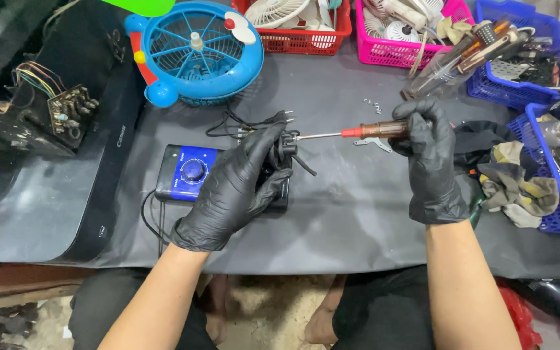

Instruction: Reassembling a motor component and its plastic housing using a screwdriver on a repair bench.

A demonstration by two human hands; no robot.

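Observation:
Both my hands wear black gloves. My left hand (pixel 238 185) rests on a small blue and black box (pixel 183 174) with a round blue knob, and its fingers grip a bundle of black cable (pixel 284 150) at the box's right end. My right hand (pixel 430 159) holds a screwdriver (pixel 358 132) with an amber handle and red collar. The shaft lies level and points left, its tip close to the cable bundle. A black plug (pixel 279 118) lies just beyond the left fingers.
A blue round fan housing (pixel 196 52) stands at the back. Red (pixel 303 40), pink (pixel 393 53) and blue (pixel 520 91) baskets of parts line the far edge. A circuit board with coloured wires (pixel 66 107) sits left. Rags (pixel 516 188) lie right, small metal bits (pixel 374 144) near the screwdriver.

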